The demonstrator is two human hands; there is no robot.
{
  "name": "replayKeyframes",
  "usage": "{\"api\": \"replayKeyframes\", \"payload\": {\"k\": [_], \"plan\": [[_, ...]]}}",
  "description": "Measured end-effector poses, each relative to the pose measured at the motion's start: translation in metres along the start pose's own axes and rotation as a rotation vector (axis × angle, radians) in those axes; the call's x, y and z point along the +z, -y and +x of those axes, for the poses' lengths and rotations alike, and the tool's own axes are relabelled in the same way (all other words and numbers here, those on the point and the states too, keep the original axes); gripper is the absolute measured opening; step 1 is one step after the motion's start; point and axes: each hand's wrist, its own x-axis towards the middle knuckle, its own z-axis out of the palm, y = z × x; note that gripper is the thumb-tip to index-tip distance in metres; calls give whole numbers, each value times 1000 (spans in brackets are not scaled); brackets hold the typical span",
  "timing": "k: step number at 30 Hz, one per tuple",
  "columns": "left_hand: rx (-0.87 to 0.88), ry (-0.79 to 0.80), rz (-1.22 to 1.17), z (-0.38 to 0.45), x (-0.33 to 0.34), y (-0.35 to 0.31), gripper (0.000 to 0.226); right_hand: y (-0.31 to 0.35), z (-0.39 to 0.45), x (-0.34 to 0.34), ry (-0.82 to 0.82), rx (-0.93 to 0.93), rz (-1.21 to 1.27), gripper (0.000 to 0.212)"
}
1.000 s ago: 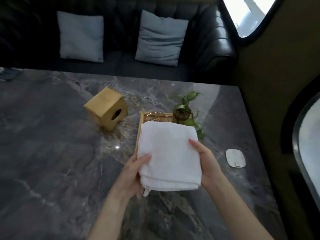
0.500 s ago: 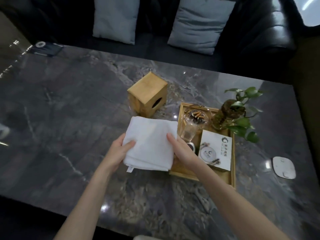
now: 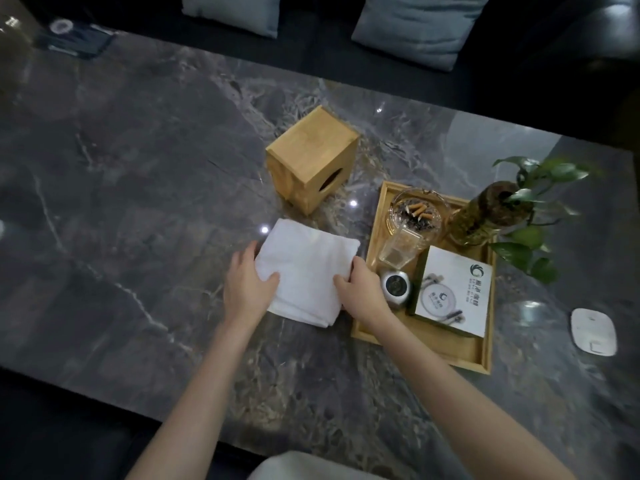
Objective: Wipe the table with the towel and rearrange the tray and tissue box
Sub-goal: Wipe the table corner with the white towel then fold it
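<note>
A folded white towel [image 3: 306,271] lies on the dark marble table [image 3: 138,202], just left of the wooden tray [image 3: 429,344]. My left hand [image 3: 247,285] grips the towel's left edge, and my right hand [image 3: 360,289] grips its right edge, next to the tray's left rim. The wooden tissue box [image 3: 311,168] lies tipped on its side beyond the towel, its oval slot facing right and toward me. The tray holds a glass ashtray with butts [image 3: 417,214], a clear glass [image 3: 398,249], a round metal object [image 3: 396,287] and a white card box [image 3: 453,294].
A potted green plant in a glass vase [image 3: 485,213] stands at the tray's far right corner. A white flat device [image 3: 594,332] lies at the right of the table. A dark sofa with two grey cushions [image 3: 415,26] runs behind the table. A dark card [image 3: 72,36] sits far left.
The towel has come down from in front of me onto the table, left of the tray. Both hands moved with it. The view tilted down and shifted left.
</note>
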Motion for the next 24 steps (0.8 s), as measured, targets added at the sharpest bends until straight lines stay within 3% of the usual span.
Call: {"api": "replayKeyframes", "payload": {"k": [2,5,7,10,16,19,22,24], "plan": [[132,-68,188,-12,4,1,59,2,-10,0,-93,-80,-87,39],[305,-49,393,-26,18,9,59,0,-22,10,-250,-357,-513,53],[294,24,452,-31,29,14,64,-6,-20,18,-202,-453,-712,58],[247,59,496,-34,40,19,66,-18,-13,30,-90,-435,-844,64],[204,130,511,-32,40,14,72,-33,-8,31,-74,-421,-972,71],[178,190,520,-28,32,5,63,-29,-8,23,-38,-438,-978,69],[111,191,489,-24,20,-20,54,-21,-9,8,-2,-495,-903,60],[162,129,458,-28,16,-37,46,-16,-14,-9,24,-548,-780,48]]}}
